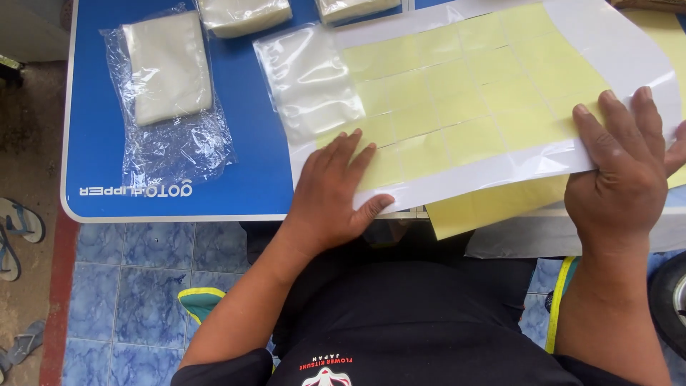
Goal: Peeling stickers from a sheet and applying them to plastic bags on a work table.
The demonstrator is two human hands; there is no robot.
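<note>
Pressing flat on a sheet of yellow labels (pixel 464 114), the left hand (pixel 332 189) lies open, fingers spread, on the sheet's near left corner, while the right hand (pixel 625 175) rests open on its near right edge. The sheet covers the right side of the blue table (pixel 93 143). Just left of it lies a clear plastic bag (pixel 307 78); farther left, a bag of white material (pixel 168 68), possibly folded bags. 2 sandals (pixel 18 236) sit on the floor at left.

Two hands – left hand (pixel 332 189), right hand (pixel 623 168) – one label sheet (pixel 464 107) (yellow), four plastic packets (pixel 168 68).
</note>
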